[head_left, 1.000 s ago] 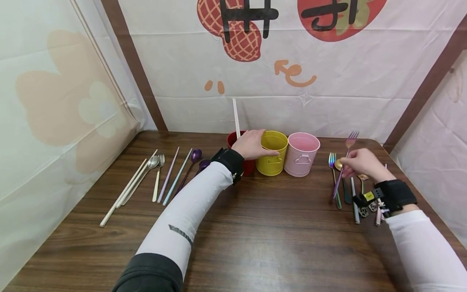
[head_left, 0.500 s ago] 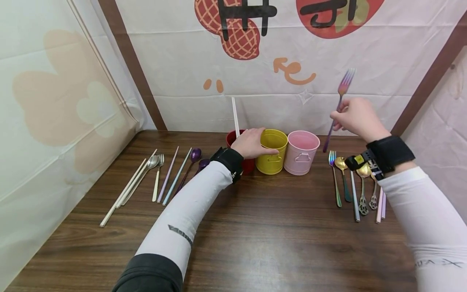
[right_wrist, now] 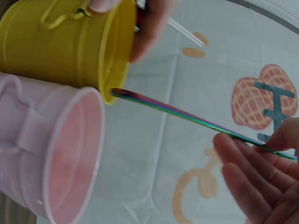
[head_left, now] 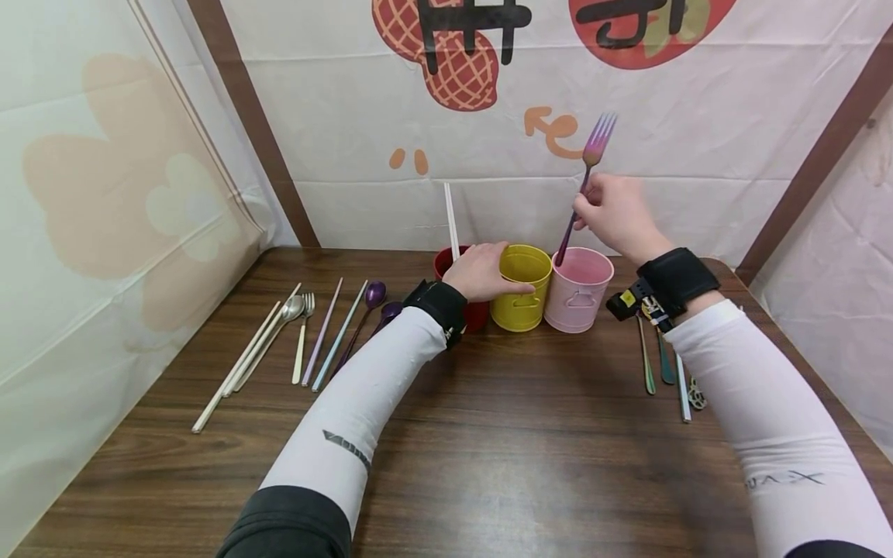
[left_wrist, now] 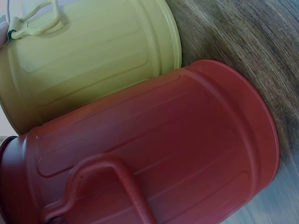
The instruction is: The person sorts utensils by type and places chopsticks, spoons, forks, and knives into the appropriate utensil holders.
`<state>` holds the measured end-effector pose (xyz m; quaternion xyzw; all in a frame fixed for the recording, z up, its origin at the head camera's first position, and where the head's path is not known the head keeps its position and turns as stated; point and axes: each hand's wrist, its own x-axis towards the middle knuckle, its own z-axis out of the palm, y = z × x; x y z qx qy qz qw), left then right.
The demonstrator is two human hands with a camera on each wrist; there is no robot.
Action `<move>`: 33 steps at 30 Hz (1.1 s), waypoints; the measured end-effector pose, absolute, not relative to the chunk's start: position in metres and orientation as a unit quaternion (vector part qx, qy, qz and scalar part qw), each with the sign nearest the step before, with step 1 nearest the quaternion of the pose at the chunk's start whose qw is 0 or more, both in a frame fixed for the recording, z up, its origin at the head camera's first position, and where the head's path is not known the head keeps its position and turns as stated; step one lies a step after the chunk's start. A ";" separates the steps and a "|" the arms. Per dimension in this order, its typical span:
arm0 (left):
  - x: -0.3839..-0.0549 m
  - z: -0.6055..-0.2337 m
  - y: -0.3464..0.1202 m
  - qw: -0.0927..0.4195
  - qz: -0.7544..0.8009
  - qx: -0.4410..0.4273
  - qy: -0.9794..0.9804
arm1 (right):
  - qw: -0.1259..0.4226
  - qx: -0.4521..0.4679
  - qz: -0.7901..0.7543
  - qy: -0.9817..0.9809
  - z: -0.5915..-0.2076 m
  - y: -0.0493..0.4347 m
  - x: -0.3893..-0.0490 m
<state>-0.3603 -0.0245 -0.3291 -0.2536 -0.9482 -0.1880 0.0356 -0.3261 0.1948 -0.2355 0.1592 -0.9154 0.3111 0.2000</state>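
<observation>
My right hand (head_left: pixel 617 213) pinches an iridescent purple fork (head_left: pixel 596 143), tines up and handle end slanting down. In the head view that end overlaps the left rim of the pink bucket (head_left: pixel 574 298); in the right wrist view it is close by the rim of the yellow bucket (right_wrist: pixel 60 39). My left hand (head_left: pixel 481 273) grips the yellow bucket's top, its thumb (head_left: pixel 518 288) along the front near the handle and its fingers at the far side. Partly behind this hand stands the red bucket (left_wrist: pixel 154 154), with white chopsticks (head_left: pixel 451 221) upright in it.
On the left of the wooden table (head_left: pixel 474 457) lie light chopsticks (head_left: pixel 237 368), a silver spoon (head_left: pixel 291 308), a small fork (head_left: pixel 303 341), coloured chopsticks (head_left: pixel 340 337) and purple spoons (head_left: pixel 374 294). More cutlery (head_left: pixel 645 360) lies under my right forearm. A printed cloth (head_left: pixel 349 217) hangs behind.
My right hand has lifted the purple fork from the cutlery at the right and carried it up and left to the buckets. My left hand has stayed in place.
</observation>
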 end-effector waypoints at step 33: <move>-0.362 -0.329 -0.024 0.039 -0.182 -0.260 -0.947 | 0.100 0.151 0.205 -0.962 -0.312 0.154 -0.351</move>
